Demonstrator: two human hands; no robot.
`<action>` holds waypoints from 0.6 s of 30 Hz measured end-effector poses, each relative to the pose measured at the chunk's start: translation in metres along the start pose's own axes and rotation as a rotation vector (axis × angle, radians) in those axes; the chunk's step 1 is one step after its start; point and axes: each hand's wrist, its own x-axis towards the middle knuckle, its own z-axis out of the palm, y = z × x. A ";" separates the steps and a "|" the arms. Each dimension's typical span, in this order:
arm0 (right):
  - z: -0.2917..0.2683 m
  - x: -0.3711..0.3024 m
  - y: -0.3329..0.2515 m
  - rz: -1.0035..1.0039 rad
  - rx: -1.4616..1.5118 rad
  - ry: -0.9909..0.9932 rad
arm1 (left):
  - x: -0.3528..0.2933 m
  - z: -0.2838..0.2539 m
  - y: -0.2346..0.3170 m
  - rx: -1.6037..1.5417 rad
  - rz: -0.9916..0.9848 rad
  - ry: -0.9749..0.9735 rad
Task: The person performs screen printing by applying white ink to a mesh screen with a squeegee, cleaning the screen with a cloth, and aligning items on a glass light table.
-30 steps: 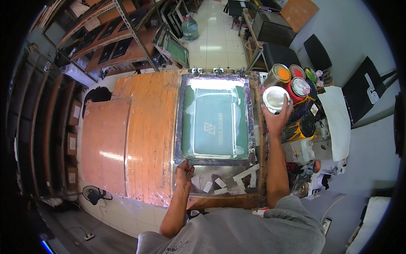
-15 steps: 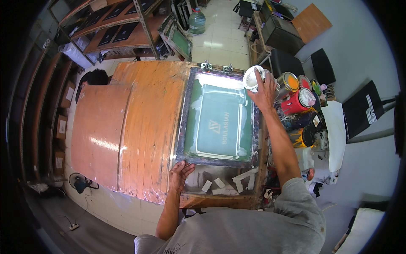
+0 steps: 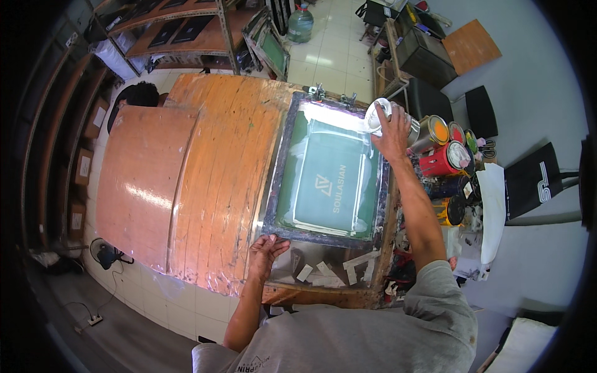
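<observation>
A screen printing frame (image 3: pixel 326 239) with a green mesh lies on the wooden table, a pale emblem and lettering showing in its middle. White ink (image 3: pixel 329 118) spreads in a thick band along the mesh's far end. At the far right corner, my right hand (image 3: pixel 393 133) grips a white tub (image 3: pixel 374 118) by its rim, its open mouth tipped toward the mesh. My left hand (image 3: pixel 267 253) is closed at the frame's near left corner, fingers curled against its edge. Part of that grip is hidden.
Metal clamps (image 3: pixel 317 93) stand at the frame's far edge. Open ink cans (image 3: pixel 437 130) crowd the right side. Pale tape strips (image 3: pixel 324 271) lie near my body. A brown board (image 3: pixel 146 180) covers the table's left; a person's head (image 3: pixel 142 94) shows behind it. A fan (image 3: pixel 104 253) stands on the floor.
The whole view has shifted slightly. My right hand still holds the tub at the far right corner, and my left hand stays at the frame's near edge.
</observation>
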 end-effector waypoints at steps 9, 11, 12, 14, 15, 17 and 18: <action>-0.002 0.008 0.001 -0.059 -0.049 -0.019 | -0.002 0.006 0.002 -0.025 0.005 -0.005; -0.002 0.010 0.001 -0.060 -0.057 -0.024 | -0.003 0.007 0.004 -0.013 0.006 0.003; -0.002 0.011 0.000 -0.059 -0.061 -0.029 | -0.004 0.008 0.005 -0.008 0.005 0.007; -0.004 0.013 0.000 -0.062 -0.072 -0.038 | -0.005 0.010 0.006 0.000 0.004 0.011; -0.006 0.014 0.000 -0.066 -0.079 -0.043 | -0.005 0.010 0.006 0.004 0.003 0.013; -0.008 0.015 -0.001 -0.069 -0.090 -0.050 | -0.003 0.006 0.004 -0.002 0.007 0.004; -0.009 0.016 -0.001 -0.069 -0.094 -0.051 | -0.003 0.005 0.003 -0.005 0.009 0.000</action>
